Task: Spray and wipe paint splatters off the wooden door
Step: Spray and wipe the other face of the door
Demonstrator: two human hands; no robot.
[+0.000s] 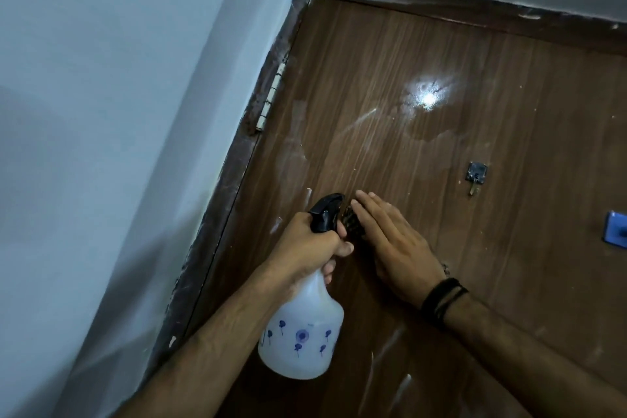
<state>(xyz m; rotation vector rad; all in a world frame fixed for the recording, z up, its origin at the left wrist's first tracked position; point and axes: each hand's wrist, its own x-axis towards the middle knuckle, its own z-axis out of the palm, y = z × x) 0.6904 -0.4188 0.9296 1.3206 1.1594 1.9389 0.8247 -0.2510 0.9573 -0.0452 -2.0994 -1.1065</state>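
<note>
Pressing a small dark scrubbing pad [351, 222] flat against the wooden door [441, 78] under the straight, extended fingers [373, 210] of the right hand [393, 244], a person grips the neck of a white spray bottle [303, 326] in the left hand [312, 244], fingers curled round it by the black trigger head [327, 212], near the door's hinge edge. The wipe will likely go best with even, flat pressure, working the wet patch below the light's glare [428, 97] before it runs, then moving on to the white paint streaks [386, 349] toward the door's lower part.
</note>
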